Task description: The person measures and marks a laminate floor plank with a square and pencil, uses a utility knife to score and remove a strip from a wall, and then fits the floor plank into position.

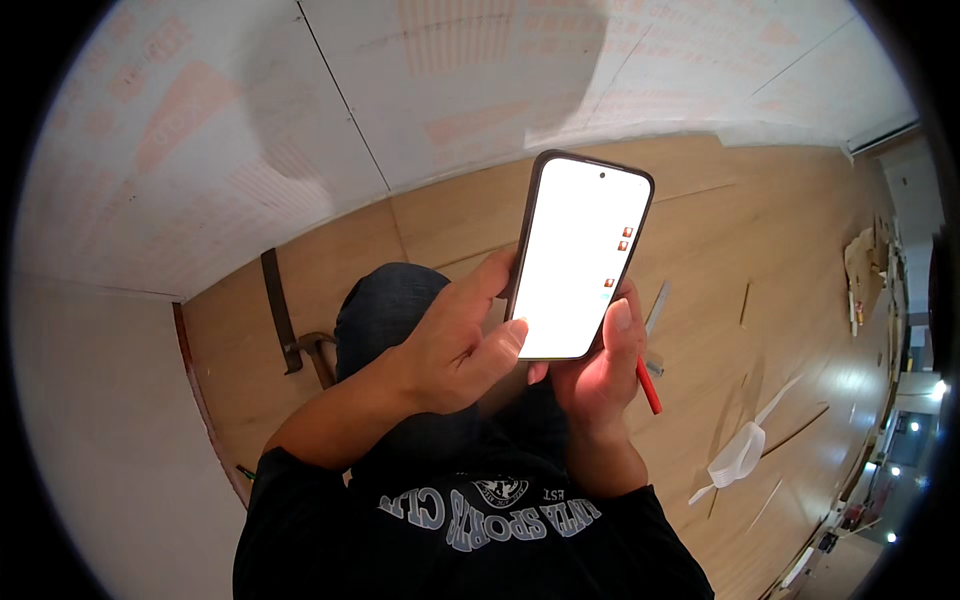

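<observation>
A smartphone in a dark case is held upright before me, its screen bright white with a few small orange icons along the right side. My left hand grips its left edge, with the thumb over the lower left corner of the screen. Around the lower right edge my right hand is closed, thumb along the side. A red pencil-like stick sticks out beside the right hand's fingers; whether they grip it I cannot tell. Behind the phone, the fingertips are mostly hidden.
A hammer and a dark flat bar lie left of my knee. A metal tool shows partly beyond my right hand. White looped material and thin strips lie on the wood floor at right. A printed board wall stands ahead.
</observation>
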A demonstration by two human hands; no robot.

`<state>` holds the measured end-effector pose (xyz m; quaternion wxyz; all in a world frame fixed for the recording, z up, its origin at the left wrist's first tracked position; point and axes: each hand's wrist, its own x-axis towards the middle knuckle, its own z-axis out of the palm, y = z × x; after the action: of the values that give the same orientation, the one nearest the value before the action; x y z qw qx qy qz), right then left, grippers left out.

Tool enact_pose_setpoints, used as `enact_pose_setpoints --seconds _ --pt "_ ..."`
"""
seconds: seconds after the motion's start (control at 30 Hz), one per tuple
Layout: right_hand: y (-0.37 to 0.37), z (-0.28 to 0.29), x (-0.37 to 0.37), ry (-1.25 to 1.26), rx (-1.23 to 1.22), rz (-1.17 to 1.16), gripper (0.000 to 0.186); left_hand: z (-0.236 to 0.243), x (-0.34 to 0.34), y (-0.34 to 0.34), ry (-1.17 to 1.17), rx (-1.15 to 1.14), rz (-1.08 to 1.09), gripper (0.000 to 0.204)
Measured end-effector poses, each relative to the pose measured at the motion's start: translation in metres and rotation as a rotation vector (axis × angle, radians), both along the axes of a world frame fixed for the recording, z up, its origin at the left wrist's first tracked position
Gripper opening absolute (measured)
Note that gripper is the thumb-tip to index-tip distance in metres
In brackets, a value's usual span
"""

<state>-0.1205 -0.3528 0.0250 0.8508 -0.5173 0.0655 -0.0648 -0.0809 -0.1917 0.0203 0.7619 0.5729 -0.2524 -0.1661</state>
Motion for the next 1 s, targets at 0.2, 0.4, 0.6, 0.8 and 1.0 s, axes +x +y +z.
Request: enact_pose_setpoints --seconds 0.2,0.4,0.6,0.8,1.0 --pt "0.002 0.003 -0.004 -0.039 -0.083 0.007 0.049 0.019 0.001 0.002 0.066 0.194 -0.004 0.063" --pt "-0.008 -0.001 -0.008 -0.007 -0.057 0.115 0.047 0.002 0.001 0.003 -0.015 0.069 0.016 0.066" --pt "-0.012 -0.007 -0.009 -0.023 -0.119 0.100 0.053 0.006 0.005 0.002 -0.125 0.125 0.062 0.064" --pt "-0.003 0.004 -0.010 -0.030 -0.090 0.082 0.061 0.010 0.002 0.001 0.030 0.106 0.073 0.063" --pt "-0.011 -0.005 -0.011 -0.136 -0.037 0.167 0.057 0.007 0.005 0.003 -0.070 0.091 0.062 0.062"
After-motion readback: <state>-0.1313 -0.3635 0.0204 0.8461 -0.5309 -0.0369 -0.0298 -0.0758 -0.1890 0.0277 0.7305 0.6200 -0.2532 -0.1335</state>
